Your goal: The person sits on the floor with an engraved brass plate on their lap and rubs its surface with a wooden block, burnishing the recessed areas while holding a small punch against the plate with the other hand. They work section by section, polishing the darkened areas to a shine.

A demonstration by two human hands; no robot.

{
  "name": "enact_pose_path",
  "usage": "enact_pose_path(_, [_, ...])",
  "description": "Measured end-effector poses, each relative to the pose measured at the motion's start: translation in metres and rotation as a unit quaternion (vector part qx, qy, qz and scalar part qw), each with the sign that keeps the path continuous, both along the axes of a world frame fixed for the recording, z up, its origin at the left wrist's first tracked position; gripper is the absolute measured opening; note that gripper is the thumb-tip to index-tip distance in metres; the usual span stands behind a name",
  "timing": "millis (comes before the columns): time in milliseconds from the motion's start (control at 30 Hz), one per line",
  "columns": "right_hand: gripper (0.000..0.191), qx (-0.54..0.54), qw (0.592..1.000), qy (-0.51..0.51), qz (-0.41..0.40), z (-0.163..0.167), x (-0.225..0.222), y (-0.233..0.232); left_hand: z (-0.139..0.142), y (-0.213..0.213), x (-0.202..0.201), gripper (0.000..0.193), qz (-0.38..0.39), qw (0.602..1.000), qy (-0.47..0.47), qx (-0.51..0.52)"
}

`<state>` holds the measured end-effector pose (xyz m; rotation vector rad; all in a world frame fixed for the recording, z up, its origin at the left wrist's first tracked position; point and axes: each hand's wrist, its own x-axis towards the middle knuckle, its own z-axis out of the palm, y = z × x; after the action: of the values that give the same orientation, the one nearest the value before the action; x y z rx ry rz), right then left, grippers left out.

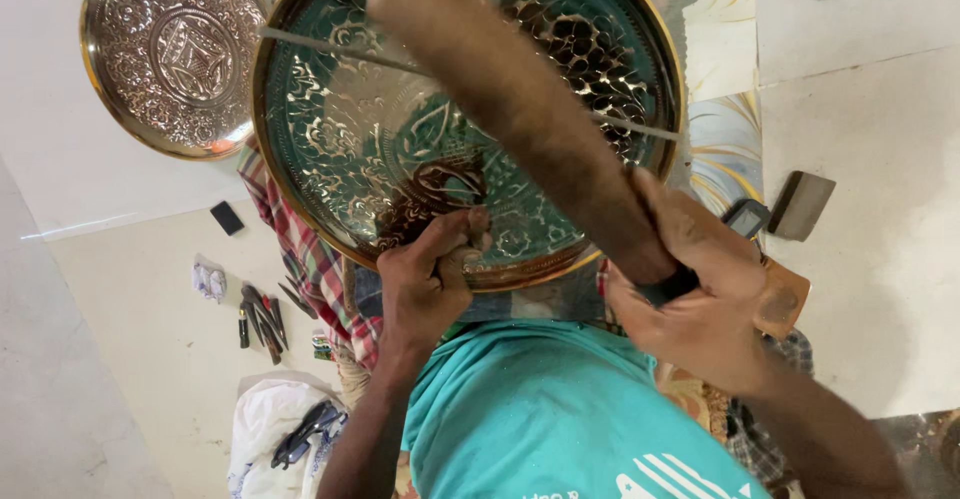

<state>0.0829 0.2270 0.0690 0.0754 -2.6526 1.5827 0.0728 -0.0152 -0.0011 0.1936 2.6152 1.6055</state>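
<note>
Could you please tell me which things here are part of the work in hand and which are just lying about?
In use:
- large embossed brass plate
- wooden mallet in right hand
- small punch, mostly hidden, pinched by left hand

Lying about:
- smaller embossed plate
- spare tools on floor
- dark block
- white cloth

A smaller round embossed metal plate point(172, 54) with a brass-coloured rim lies on the pale floor point(110, 289), just beside the larger one. A small black rectangular object point(227, 218) rests on the floor below it. Further down lies a loose cluster of dark hand tools point(262, 321), with a small pale packet point(209, 281) near them. A white cloth point(268, 429) carries a dark tool point(305, 433). A checked red cloth point(310, 259) spreads beside the tools. A grey flat block point(802, 205) sits on the far side.
</note>
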Motion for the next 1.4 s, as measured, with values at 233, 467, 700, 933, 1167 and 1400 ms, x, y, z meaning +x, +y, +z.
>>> enact_pose_path(233, [0.063,0.216,0.957,-0.094,0.167,0.011,-0.029,0.021,0.003,0.002,-0.003,0.036,0.006,1.000,-0.013,-0.011])
enact_pose_path(467, [0.052,0.094,0.986,-0.022,0.136,0.002,-0.026,0.014,0.003,0.003,-0.004,0.035,0.009,1.000,-0.022,-0.006])
enact_pose_path(700, [0.076,0.065,0.989,-0.016,0.129,0.006,-0.029,0.012,-0.003,0.004,-0.003,0.041,0.002,1.000,-0.003,0.022])
enact_pose_path(933, [0.075,-0.027,0.995,0.041,0.091,0.007,-0.028,0.003,-0.007,0.000,-0.001,0.035,-0.005,1.000,0.008,0.005])
enact_pose_path(1167, [0.078,0.055,0.988,-0.018,0.143,0.005,-0.027,0.006,-0.014,0.000,0.000,0.030,0.012,0.999,0.034,-0.032])
enact_pose_path(1400, [0.077,0.146,0.970,-0.088,0.175,0.002,-0.025,0.009,-0.013,0.001,0.000,0.039,0.001,0.999,0.035,0.026])
